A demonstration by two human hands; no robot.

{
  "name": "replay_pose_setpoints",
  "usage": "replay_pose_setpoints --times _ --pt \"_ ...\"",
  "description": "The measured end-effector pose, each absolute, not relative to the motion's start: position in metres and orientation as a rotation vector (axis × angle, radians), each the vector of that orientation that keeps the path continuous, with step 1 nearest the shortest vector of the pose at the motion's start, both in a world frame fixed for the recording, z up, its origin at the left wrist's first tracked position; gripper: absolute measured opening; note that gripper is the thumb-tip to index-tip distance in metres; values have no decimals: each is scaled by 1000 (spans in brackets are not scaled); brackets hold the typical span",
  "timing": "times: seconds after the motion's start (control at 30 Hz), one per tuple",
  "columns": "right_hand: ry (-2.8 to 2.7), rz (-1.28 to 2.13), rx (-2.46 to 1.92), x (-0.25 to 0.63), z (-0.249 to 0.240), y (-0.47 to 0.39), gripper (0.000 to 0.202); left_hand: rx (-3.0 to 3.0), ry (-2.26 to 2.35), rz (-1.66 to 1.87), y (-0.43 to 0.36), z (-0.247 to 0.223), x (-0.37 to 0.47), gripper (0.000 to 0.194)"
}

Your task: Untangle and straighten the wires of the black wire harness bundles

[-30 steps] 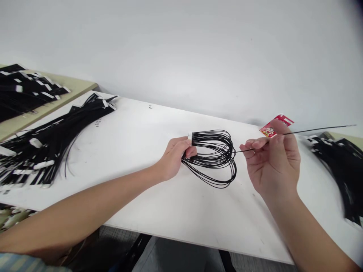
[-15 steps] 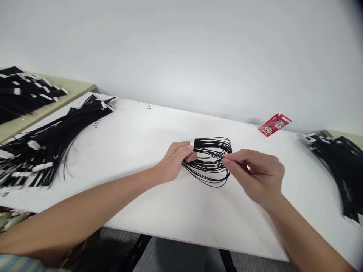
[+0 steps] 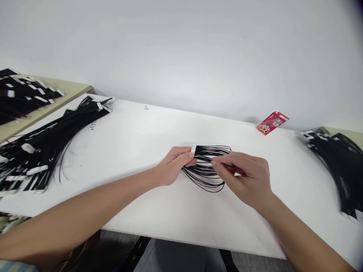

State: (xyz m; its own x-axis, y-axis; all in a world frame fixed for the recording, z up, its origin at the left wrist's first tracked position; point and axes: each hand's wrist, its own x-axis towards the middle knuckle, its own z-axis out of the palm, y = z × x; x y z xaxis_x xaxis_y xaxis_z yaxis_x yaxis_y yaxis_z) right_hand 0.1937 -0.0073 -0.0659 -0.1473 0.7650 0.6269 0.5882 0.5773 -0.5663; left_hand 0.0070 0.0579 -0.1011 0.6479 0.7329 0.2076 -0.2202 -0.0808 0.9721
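Wire bundle [image 3: 202, 171] sits nearer camera than red packet [image 3: 272, 122]; left hand [image 3: 172, 166] clasps white end piece [image 3: 193, 148], steadying loops. Right hand [image 3: 252, 181] pinches, I think, single strand for finer control.

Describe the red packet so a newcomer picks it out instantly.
Start at the white table; follow its far edge rightward along the wall. Beyond the right hand sits the red packet; the held wire bundle and the pile farther right are black.
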Motion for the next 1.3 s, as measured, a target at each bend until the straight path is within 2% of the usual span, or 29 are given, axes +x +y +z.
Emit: replay_pose_setpoints --times 0.23,0.6,1.1,1.13,1.23,1.27,1.3 --pt "-1852 221 -1096 194 -67 -6 10 1466 543 804 55 -99 7 41" --pt "-1917 147 -1038 193 -77 -3 13 1348 607 797 58 -98 7 35" --pt "-1905 80 -1125 183 -84 9 10 1530 651 828 61 -95 7 37" --pt "-1885 69 -1143 185 -82 10 13 1554 651 837 62 -94 7 37" --pt "-1736 186 -1227 191 -75 8 50 1635 634 839 64 -93 5 37" --pt "-1677 255 -1249 192 -74 7 55 1667 619 821 64 -93 4 39" --pt "-1616 323 -1262 192 -74 5 52 1700 601 801 62 -93 3 41"
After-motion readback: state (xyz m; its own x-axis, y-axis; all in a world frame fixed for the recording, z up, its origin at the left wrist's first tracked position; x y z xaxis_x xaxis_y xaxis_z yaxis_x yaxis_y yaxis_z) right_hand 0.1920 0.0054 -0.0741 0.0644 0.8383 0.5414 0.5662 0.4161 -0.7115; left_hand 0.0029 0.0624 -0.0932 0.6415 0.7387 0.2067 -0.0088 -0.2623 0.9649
